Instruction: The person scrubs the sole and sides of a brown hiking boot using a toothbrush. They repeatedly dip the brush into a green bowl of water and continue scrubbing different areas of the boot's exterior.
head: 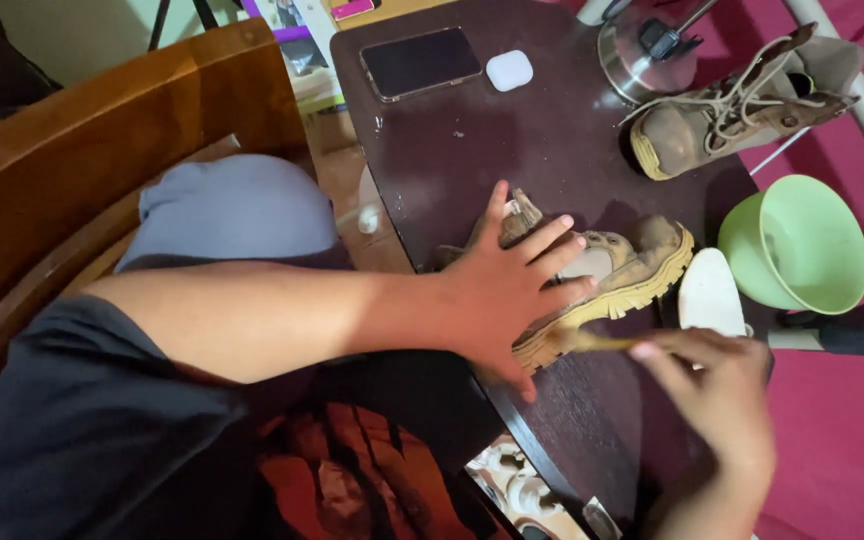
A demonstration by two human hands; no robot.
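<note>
Counter (552,130) of dark wood carries the whole scene, with a person seated at its near edge, both hands well apart over a worn tan boot (632,275). Largest beside the hands is a second boot (742,105), laces loose, lying beyond the right hand near a green plastic bowl (802,245). The boot being worked on lies on its side under the left hand (507,290), which presses flat on the upper with fingers spread, not curled around anything. Its thick yellowish sole faces the right hand (717,385), which pinches a thin yellow-handled tool (592,342), likely a small brush; the motion blur hides its tip, which meets the sole edge. The boot looks fairly heavy and stiff at the sole yet soft and collapsible at the ankle, so the firm sole rim and heel seem the surest places to grip, with the flat palm steadying it meanwhile. A pale insole-shaped piece (709,292) lies just beyond the right hand, touching the bowl. Farther beyond the left hand rest a dark phone (420,62) and a small white case (509,70).
</note>
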